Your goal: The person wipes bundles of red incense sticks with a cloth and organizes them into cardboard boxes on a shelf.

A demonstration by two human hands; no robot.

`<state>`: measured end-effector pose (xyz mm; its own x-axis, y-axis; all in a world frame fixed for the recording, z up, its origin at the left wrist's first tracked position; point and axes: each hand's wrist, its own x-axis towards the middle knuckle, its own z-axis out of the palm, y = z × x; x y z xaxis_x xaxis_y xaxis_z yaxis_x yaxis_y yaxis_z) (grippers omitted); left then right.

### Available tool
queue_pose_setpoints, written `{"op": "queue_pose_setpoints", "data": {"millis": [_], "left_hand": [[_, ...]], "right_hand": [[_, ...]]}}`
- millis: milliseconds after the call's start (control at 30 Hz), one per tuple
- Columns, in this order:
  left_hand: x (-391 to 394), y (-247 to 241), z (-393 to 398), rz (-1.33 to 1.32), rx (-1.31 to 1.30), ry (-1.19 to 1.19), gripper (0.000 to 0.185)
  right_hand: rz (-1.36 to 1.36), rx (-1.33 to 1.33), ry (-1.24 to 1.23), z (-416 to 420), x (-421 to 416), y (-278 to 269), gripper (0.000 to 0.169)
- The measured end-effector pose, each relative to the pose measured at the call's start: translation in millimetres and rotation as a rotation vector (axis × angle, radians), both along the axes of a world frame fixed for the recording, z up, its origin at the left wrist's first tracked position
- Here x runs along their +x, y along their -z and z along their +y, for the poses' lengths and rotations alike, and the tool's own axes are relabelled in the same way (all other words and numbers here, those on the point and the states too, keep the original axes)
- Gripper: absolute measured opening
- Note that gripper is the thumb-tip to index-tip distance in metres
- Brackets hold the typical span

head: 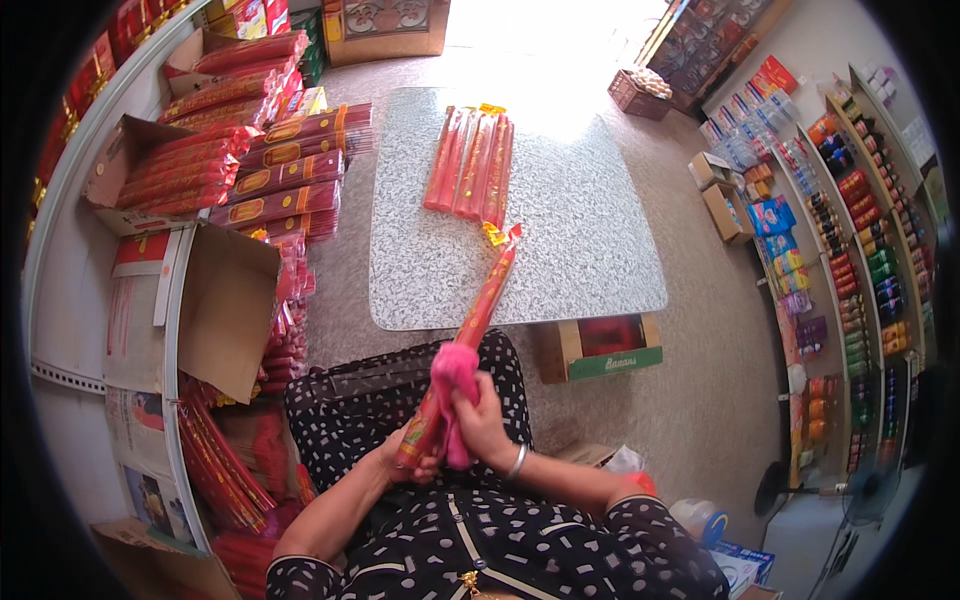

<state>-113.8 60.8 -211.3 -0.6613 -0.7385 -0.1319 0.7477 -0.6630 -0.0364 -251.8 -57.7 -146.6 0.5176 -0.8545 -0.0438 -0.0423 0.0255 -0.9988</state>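
A long red candle-like stick in a printed wrapper slants from my lap up over the near edge of the table. My left hand grips its lower end. With my right hand I clutch a bright pink cloth, which is wrapped around the stick's middle. The yellow and red twisted tip of the wrapper rests over the table. Beyond it, a row of several similar red wrapped sticks lies side by side on the speckled tabletop.
Open cartons of red packages and bundles of incense sticks crowd the left shelves. A green-fronted banana box sits under the table's near edge. Shelves of bottles and packets line the right. A crate stands beyond the table.
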Motion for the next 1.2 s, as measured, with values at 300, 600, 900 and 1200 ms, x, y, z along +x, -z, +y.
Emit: {"op": "queue_pose_setpoints", "data": {"millis": [300,600,900,1200], "left_hand": [[-21,3,10,-0.27,0.455,-0.367,0.056],[-14,-7,32,-0.733,0.221,-0.572,0.048],[-6,-12,15,-0.114,0.273,-0.461,0.051],[-16,1,38,-1.201,-0.159,-0.476,0.04]], "right_hand": [[0.327,-0.667,0.117,-144,43,24,0.019],[0.145,-1.023,-0.818,8,21,-3,0.026],[0.79,-0.831,-0.186,-177,43,-3,0.013],[0.041,-1.162,-0.882,-4,28,-15,0.028]]}}
